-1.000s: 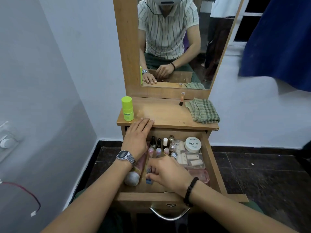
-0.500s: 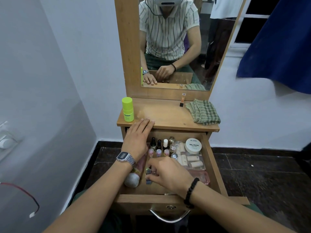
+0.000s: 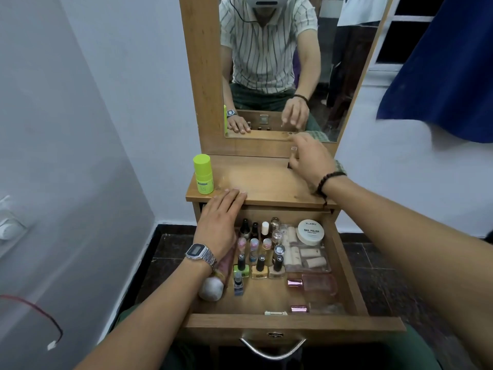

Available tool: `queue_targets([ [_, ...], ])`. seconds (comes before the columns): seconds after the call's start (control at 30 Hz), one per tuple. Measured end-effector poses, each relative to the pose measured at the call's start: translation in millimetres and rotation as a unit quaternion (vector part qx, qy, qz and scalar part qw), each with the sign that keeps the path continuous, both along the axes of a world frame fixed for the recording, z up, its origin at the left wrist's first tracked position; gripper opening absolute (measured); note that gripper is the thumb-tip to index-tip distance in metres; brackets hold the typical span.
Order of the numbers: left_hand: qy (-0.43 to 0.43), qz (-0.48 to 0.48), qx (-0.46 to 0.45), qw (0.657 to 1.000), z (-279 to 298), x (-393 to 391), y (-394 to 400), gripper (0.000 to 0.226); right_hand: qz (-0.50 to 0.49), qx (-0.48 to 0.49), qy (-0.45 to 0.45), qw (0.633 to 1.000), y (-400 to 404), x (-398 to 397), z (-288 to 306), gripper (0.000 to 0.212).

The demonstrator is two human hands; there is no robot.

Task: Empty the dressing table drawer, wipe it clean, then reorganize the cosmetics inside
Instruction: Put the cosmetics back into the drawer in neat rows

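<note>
The wooden drawer (image 3: 293, 325) stands pulled out, with cosmetics inside. Rows of small nail polish bottles (image 3: 260, 265) stand in its middle. A white nail polish jar (image 3: 310, 232) and a clear pouch (image 3: 306, 257) lie at the right, and a pink tube with a white cap (image 3: 212, 288) at the left. My left hand (image 3: 221, 220) lies flat on the tabletop's front edge. My right hand (image 3: 314, 161) is at the back of the tabletop (image 3: 261, 182), fingers apart at a small upright tube (image 3: 294, 149).
A lime green bottle (image 3: 203, 174) stands on the tabletop's left. A green checked cloth (image 3: 338, 165) is mostly hidden behind my right wrist. The mirror (image 3: 266, 62) rises behind. A blue cloth (image 3: 448, 76) hangs at the right, and the left wall is close.
My right hand has left the bottles in the drawer and reached up and back to the small tube on the tabletop. My left hand has stayed put.
</note>
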State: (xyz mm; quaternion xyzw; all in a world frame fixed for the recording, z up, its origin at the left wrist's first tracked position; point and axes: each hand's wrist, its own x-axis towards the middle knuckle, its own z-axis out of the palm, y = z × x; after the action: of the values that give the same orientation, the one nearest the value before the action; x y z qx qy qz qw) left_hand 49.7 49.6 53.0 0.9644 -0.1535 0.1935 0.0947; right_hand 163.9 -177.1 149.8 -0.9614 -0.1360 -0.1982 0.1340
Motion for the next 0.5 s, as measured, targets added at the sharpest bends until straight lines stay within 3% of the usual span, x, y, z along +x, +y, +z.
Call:
queue_targets([
  [0.1,0.0,0.0,-0.003,1.0,-2,0,0,0.086,-0.012,-0.014,0.018,1.0,-4,22,-3,0.043],
  [0.33,-0.003,-0.001,-0.008,1.0,-1,-1,0,0.085,-0.031,0.016,0.046,0.998,-2,23,-5,0.017],
  [0.5,-0.005,0.0,-0.009,1.0,-1,0,-1,0.085,0.064,0.085,-0.008,0.994,11,-20,5,0.019],
])
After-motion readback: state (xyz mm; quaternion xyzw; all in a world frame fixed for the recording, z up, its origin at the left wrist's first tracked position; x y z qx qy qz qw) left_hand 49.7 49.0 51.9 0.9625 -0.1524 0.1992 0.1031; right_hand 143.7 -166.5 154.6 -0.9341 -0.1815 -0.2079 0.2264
